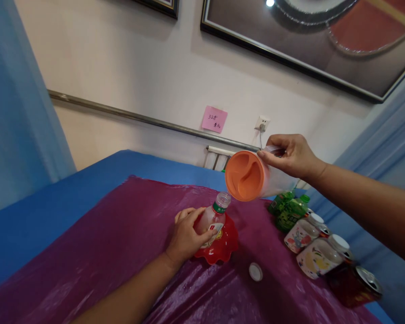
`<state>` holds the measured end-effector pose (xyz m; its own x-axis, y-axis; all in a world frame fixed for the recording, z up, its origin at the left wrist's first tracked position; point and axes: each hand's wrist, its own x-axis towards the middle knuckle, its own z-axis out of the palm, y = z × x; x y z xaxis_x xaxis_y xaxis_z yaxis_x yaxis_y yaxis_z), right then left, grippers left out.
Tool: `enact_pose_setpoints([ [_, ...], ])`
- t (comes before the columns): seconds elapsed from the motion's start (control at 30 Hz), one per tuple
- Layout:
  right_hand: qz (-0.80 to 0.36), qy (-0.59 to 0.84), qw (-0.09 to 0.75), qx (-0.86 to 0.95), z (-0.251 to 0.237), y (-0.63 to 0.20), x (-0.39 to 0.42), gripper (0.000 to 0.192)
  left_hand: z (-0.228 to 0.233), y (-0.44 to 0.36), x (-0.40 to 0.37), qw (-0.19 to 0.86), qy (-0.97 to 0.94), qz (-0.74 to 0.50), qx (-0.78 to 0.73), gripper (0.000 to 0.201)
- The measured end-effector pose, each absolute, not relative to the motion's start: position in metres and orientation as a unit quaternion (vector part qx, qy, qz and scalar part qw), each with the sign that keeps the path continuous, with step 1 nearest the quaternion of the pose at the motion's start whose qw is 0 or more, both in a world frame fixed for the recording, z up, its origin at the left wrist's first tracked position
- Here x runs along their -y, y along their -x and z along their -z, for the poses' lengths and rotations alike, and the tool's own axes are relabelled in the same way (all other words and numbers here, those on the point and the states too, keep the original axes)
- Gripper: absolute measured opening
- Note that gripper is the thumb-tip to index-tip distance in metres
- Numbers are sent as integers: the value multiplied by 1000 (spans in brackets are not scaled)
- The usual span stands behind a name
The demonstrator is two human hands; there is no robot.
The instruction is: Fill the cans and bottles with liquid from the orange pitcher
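Note:
My left hand (189,234) is wrapped round a clear plastic bottle (209,219) with a green neck band and no cap on its mouth. The bottle stands in a red dish (227,245) with a wavy rim. Up and to the right, my right hand (292,157) grips the handle of a translucent pitcher (276,182) with an orange lid (241,175). The pitcher is tilted, its lid toward the bottle's mouth, and the two look apart. I cannot make out any liquid flowing. A white cap (255,272) lies on the purple plastic sheet (148,211).
At the right stand green bottles (292,211), jars with white lids (320,256) and a dark red can (354,285). Blue curtains (16,103) hang at both sides. Behind the blue-covered table (121,164) are a wall rail (148,119), a pink note (214,119) and a socket (262,123).

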<state>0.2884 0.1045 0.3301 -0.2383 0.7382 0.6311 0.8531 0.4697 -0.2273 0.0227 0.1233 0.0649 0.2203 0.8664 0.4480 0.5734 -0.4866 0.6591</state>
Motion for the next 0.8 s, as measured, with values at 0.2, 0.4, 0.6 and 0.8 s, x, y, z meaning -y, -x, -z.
enact_pose_setpoints([
  [0.2,100,503,336,790,-333,-284,-104,41,-63,-22,-124,183,-758,-407,-475,63],
  [0.4,111,496,325,798,-336,-283,-103,38,-62,-22,-123,186,-758,-413,-470,62],
  [0.6,118,496,316,800,-339,-284,-103,40,-62,-22,-123,184,-757,-415,-470,63],
  [0.8,127,492,318,800,-341,-282,-101,40,-63,-21,-123,184,-756,-417,-470,63],
])
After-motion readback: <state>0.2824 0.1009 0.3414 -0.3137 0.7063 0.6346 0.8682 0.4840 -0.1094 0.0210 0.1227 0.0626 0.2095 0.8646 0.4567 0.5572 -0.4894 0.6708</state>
